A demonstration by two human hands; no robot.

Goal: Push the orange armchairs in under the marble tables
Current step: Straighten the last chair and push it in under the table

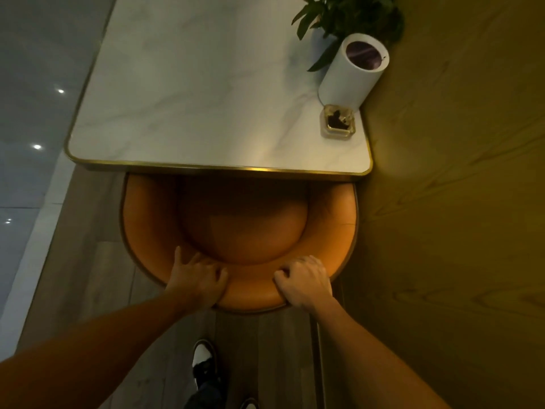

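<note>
Now, at the left, the left hand (197, 280) lies on the curved backrest of the armchair (147, 225), fingers (188, 262) loosely spread and draped over the padded rim, thumb side toward the middle. Beyond the fingertips the seat runs straight ahead, its front already tucked under the near edge of the table (206, 84) (how far under is hidden by the top). To the right, the right hand (303, 283) grips the same rim, fingers (295, 268) curled together over it. Both hands sit about equally near, either side of the backrest's middle, so the push seems to go straight forward, away from the fingers, with the wall (457, 202) just beside the right armrest.
</note>
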